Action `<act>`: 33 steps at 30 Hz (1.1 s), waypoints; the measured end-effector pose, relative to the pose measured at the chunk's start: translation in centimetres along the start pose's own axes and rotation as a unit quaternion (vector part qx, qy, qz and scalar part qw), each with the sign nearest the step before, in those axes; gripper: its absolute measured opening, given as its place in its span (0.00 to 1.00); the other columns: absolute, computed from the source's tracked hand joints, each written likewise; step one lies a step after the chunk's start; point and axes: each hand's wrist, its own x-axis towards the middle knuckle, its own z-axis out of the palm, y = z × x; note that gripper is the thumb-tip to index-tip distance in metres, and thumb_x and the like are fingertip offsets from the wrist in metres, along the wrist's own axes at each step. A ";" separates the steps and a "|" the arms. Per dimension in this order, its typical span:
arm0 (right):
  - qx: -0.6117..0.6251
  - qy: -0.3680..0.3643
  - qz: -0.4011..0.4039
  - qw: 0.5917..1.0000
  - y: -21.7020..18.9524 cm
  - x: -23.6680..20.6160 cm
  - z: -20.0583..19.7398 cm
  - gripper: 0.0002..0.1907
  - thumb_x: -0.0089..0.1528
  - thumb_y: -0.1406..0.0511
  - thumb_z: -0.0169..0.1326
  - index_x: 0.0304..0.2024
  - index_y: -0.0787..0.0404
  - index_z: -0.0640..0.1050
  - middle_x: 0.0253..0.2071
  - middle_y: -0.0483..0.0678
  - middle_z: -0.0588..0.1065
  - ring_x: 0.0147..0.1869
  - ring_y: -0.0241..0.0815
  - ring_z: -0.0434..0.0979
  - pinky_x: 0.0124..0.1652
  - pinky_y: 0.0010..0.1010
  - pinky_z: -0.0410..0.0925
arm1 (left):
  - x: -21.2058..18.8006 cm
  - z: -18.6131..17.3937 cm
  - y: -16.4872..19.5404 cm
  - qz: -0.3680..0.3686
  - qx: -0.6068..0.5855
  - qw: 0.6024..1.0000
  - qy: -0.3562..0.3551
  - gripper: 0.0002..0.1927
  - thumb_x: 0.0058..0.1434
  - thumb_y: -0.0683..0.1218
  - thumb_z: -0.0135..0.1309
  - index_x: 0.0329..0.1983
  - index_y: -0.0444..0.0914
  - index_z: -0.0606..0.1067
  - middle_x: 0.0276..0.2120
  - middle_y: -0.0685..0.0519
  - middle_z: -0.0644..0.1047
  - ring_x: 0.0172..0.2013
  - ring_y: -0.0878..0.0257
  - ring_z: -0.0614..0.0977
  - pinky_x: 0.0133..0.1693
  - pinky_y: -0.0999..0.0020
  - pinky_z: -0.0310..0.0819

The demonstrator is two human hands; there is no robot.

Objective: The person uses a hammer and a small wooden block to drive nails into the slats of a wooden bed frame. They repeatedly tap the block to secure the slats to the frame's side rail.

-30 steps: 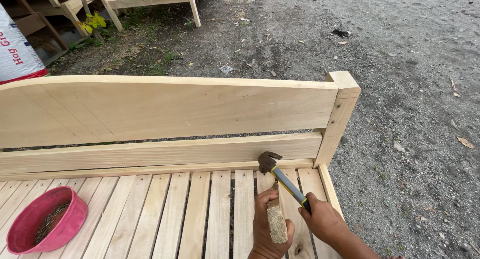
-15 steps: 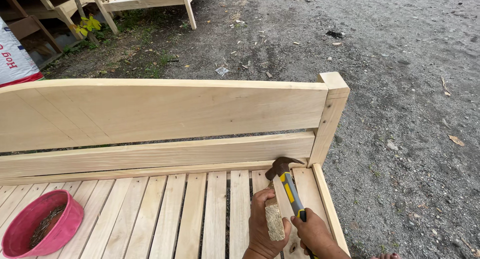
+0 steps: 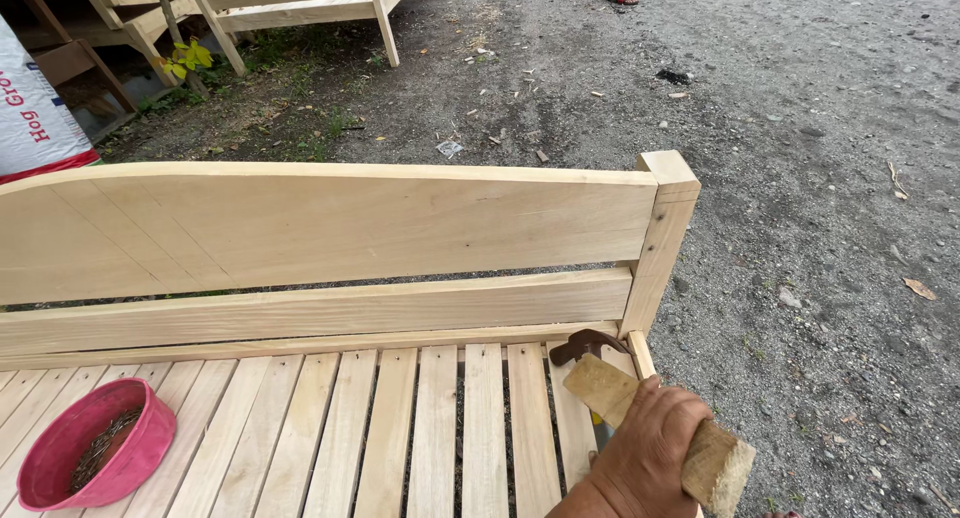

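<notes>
Our left hand (image 3: 648, 448) is clenched around a wood block (image 3: 660, 428), knuckles up, hammer head (image 3: 585, 344) just beyond the fingers; right hand out of view.

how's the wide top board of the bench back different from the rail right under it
The wide top board is much taller than the rail below it. The top board's upper edge curves down toward the left; the rail's edges run straight. Both are pale bare wood, lie lengthwise and meet the corner post.

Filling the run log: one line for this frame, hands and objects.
left hand: grips wood block | right hand: not in view | hammer: head at seat's back corner, behind block | pink bowl: on slats
</notes>
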 end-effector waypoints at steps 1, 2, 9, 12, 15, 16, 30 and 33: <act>-0.003 -0.002 0.004 1.000 0.0 -0.4 -0.2 0.23 0.65 0.53 0.56 0.55 0.61 0.72 0.41 0.55 0.80 0.49 0.51 0.81 0.53 0.41 0.74 | -0.1 0.1 0.5 -0.003 0.010 1.000 -0.004 0.30 0.53 0.35 0.58 0.57 0.38 0.62 0.50 0.45 0.70 0.54 0.49 0.74 0.65 0.47 0.60; -0.004 -0.004 0.008 1.000 -0.2 -0.3 -0.2 0.24 0.65 0.53 0.56 0.55 0.61 0.72 0.41 0.56 0.80 0.50 0.51 0.82 0.54 0.41 0.74 | 0.0 0.1 0.7 -0.005 0.019 1.000 -0.009 0.27 0.57 0.35 0.57 0.58 0.39 0.62 0.51 0.47 0.71 0.53 0.52 0.74 0.66 0.52 0.64; -0.014 -0.010 0.017 1.000 1.0 0.6 0.5 0.27 0.66 0.52 0.55 0.60 0.60 0.71 0.47 0.58 0.81 0.55 0.52 0.83 0.57 0.41 0.74 | -2.0 -11.6 -2.9 -0.142 0.061 0.964 0.217 0.32 0.49 0.31 0.54 0.60 0.41 0.67 0.56 0.49 0.73 0.58 0.53 0.78 0.59 0.61 0.75; -0.016 -0.015 0.032 0.999 1.1 1.0 0.6 0.29 0.65 0.51 0.55 0.62 0.59 0.69 0.47 0.58 0.82 0.55 0.52 0.84 0.57 0.41 0.74 | -4.5 -16.9 -4.8 -0.212 0.068 0.936 0.274 0.36 0.43 0.29 0.47 0.59 0.42 0.66 0.55 0.50 0.75 0.57 0.55 0.78 0.60 0.62 0.73; -0.020 -0.029 0.049 0.998 0.6 1.1 0.5 0.28 0.66 0.52 0.55 0.62 0.59 0.69 0.47 0.57 0.82 0.55 0.50 0.84 0.57 0.40 0.75 | -6.5 -18.9 -6.4 -0.258 0.019 0.913 0.317 0.39 0.43 0.30 0.48 0.61 0.42 0.62 0.57 0.50 0.76 0.59 0.56 0.77 0.61 0.62 0.72; -0.023 -0.033 0.053 0.998 0.5 1.0 0.5 0.27 0.66 0.52 0.55 0.62 0.59 0.70 0.47 0.57 0.82 0.55 0.49 0.85 0.57 0.40 0.75 | -7.1 -19.1 -6.7 -0.275 -0.005 0.902 0.333 0.39 0.43 0.30 0.48 0.62 0.42 0.61 0.58 0.49 0.76 0.60 0.56 0.77 0.61 0.62 0.73; -0.050 -0.059 -0.068 0.995 2.0 2.0 0.8 0.42 0.59 0.55 0.65 0.68 0.56 0.59 0.45 0.60 0.81 0.54 0.51 0.85 0.59 0.37 0.73 | -7.5 -19.4 -6.9 -0.353 -0.008 0.883 0.309 0.38 0.41 0.32 0.49 0.60 0.42 0.61 0.58 0.47 0.77 0.61 0.56 0.78 0.62 0.62 0.73; -0.036 -0.070 -0.060 0.995 2.1 1.9 1.1 0.41 0.59 0.54 0.64 0.68 0.54 0.59 0.44 0.61 0.82 0.53 0.52 0.86 0.58 0.37 0.73 | -7.6 -20.0 -7.1 -0.351 -0.068 0.868 0.345 0.40 0.42 0.31 0.47 0.61 0.43 0.60 0.58 0.47 0.76 0.63 0.57 0.76 0.61 0.62 0.70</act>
